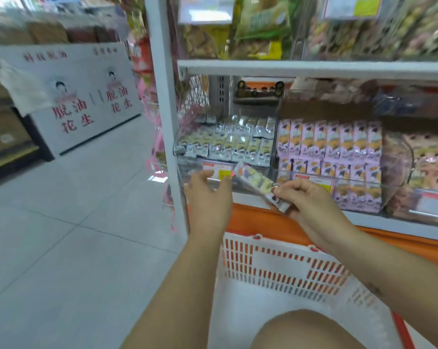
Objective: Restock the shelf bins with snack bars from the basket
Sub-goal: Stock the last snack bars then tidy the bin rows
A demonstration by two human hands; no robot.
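My right hand point(306, 200) pinches the lower end of a snack bar point(254, 178) in a silver and pale green wrapper, held slanted in front of the clear shelf bin point(187, 170). That bin holds several rows of matching bars point(233, 142). My left hand point(209, 195) is raised just left of the held bar, fingers spread and relaxed, holding nothing. The white and orange basket point(283, 268) sits below my arms, and what it holds is hidden by them.
A neighbouring bin of pink-wrapped bars point(333, 144) stands to the right, then a bin of mixed snacks point(421, 162). A white shelf post point(167, 122) rises on the left. An orange ledge point(263, 222) runs under the bins. Tiled aisle floor point(69, 222) lies left.
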